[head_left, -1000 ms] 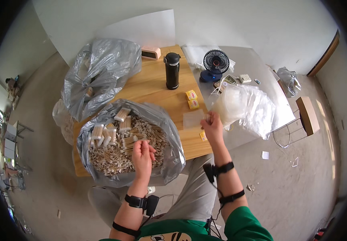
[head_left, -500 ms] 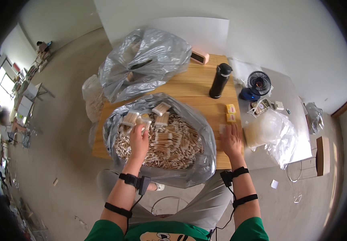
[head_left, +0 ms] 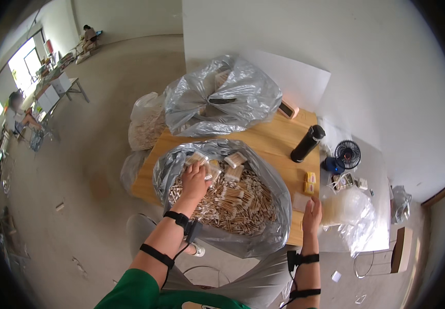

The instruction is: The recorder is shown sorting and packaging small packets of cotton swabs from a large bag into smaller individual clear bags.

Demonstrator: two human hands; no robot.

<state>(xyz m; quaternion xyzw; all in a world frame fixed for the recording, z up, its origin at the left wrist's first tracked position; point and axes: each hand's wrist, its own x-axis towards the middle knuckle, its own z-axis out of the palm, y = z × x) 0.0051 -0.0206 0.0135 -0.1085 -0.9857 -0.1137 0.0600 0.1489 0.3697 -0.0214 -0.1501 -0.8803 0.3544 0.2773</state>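
A grey plastic bag stands open in front of me, full of loose cotton swabs. Several small clear packs of cotton swabs lie on top at its far side. My left hand rests over the packs at the far left, its fingers partly spread and thumb apart; its fingertips touch a pack, but I see no firm hold. My right hand is at the table's right edge, fingers up and slightly apart, beside a small clear plastic sleeve. No object shows in it.
Behind the bag sits another grey plastic bag on the wooden table. A black bottle, yellow boxes and a pink-framed device stand to the right. Farther right are a small fan and clear plastic bags.
The view has shifted, so the table appears lower and farther right. My left hand has moved onto the packs at the far left. My right hand has turned from lying flat to upright.
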